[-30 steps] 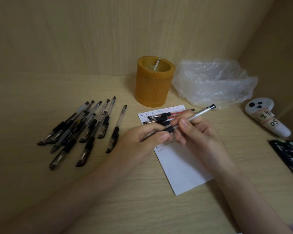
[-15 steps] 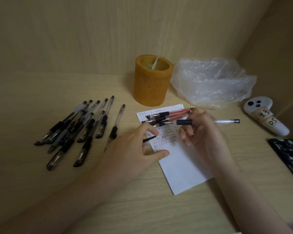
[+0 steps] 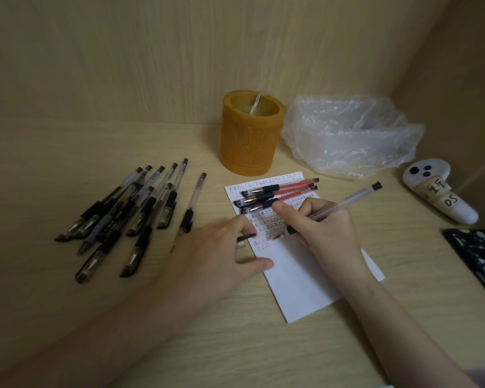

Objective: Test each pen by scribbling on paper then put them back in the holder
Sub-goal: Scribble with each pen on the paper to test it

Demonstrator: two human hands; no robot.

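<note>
A clear gel pen [image 3: 345, 204] is gripped by the right hand [image 3: 319, 228], tip on the paper [image 3: 300, 275]. Its black cap [image 3: 245, 237] is pinched by the left hand [image 3: 219, 256]. The orange holder [image 3: 249, 135] stands behind.

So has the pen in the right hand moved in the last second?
Yes. The pen has swung tip-down onto the paper, and its capped end no longer points toward the plastic bag.

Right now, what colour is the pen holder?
Orange-yellow, seen in the head view: the pen holder.
</note>
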